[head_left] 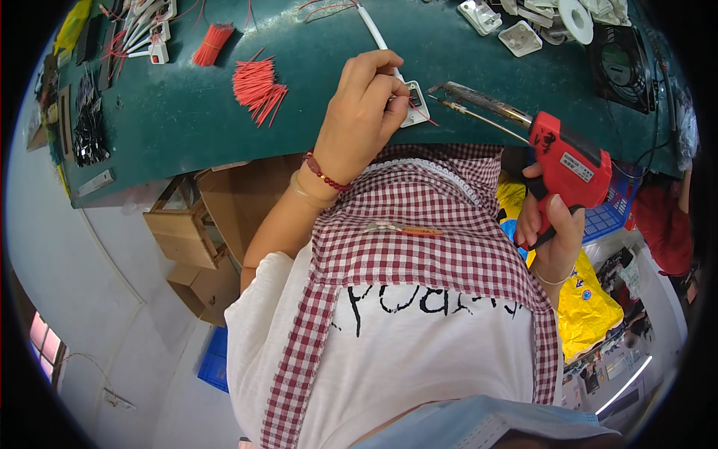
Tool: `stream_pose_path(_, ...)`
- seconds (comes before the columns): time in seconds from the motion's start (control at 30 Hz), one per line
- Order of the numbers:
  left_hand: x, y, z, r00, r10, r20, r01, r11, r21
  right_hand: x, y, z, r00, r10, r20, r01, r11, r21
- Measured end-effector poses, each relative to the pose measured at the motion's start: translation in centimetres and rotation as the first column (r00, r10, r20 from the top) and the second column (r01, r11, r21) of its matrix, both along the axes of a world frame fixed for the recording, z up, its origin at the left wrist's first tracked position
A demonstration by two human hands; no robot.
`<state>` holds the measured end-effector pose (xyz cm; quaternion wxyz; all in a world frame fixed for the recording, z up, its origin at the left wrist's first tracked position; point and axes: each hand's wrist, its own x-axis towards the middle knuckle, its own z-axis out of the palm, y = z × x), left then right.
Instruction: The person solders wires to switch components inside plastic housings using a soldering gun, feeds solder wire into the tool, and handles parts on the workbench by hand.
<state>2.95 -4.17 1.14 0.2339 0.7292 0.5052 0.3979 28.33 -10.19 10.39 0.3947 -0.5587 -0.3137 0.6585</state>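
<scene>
My left hand (363, 101) is closed in a pinch at a small white plastic housing (416, 118) near the table's front edge. A thin red wire (426, 117) comes out from its fingertips and crosses the housing. From the housing's far end runs a white cable (372, 27), with thin red leads beyond it. My right hand (557, 236) is wrapped round the grip of a red soldering gun (568, 165). The gun points left, its metal tip (441, 91) just right of the housing and apart from it. My fingers partly hide the housing's inside.
On the green table (321, 75) lie a tied bundle of red wires (213, 45), a loose pile of red wires (259, 86) and white cabled parts (153, 37). Black wires (90, 123) lie far left. White housings (520, 37), a solder-like spool (576, 21) and a black fan (619, 67) stand right.
</scene>
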Motion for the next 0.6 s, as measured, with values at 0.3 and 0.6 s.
stream_pose_path(0.3, -0.36, 0.63, 0.17, 0.994, -0.075, -0.080, 0.074, 0.997, -0.017, -0.55, 0.42, 0.24, 0.999, 0.042, 0.004, -0.042, 0.998, -0.056)
stream_pose_path(0.6, -0.46, 0.58, 0.26, 0.996, -0.070, -0.047, 0.068, 0.997, -0.045, -0.93, 0.67, 0.76, 1.000, 0.025, 0.010, -0.023, 0.990, -0.136)
